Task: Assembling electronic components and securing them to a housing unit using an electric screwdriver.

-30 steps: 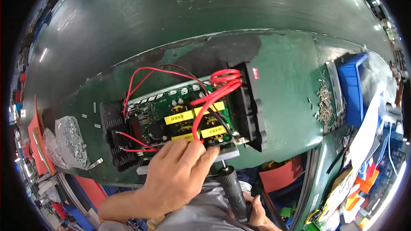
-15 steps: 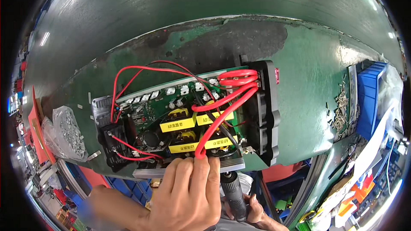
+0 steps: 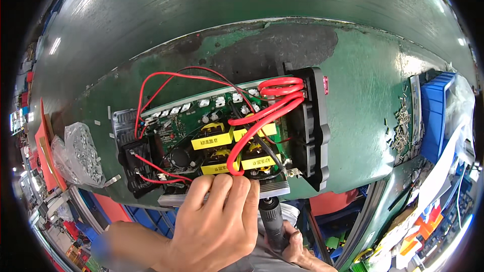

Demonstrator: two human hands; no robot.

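Observation:
An opened power inverter lies in front of me, its green circuit board (image 3: 169, 125) carrying several yellow-wrapped transformers (image 3: 212, 141). Over its near side, my left hand (image 3: 217, 221) is closed, fingers bent together on the ribbed metal heat sink (image 3: 174, 199). The thick red cable (image 3: 241, 147) loops down to those fingertips; whether they pinch it is hidden. Below the near edge, my right hand (image 3: 295, 247) grips a black electric screwdriver (image 3: 273, 222), its tip end up against the heat sink. Black end panels (image 3: 315, 126) stand at the inverter's right and left.
Loose screws (image 3: 402, 128) lie in a heap on the right of the green bench (image 3: 353, 121), beside a blue bin (image 3: 436, 106). A clear plastic bag of small parts (image 3: 83, 156) sits at the left. Thin red wires (image 3: 176, 74) arch over the board's far edge.
My left fingertips have moved up slightly, and the red cable's near bend has shifted up and left. The screwdriver and my right hand have risen a little. The inverter's left end appears slightly farther right.

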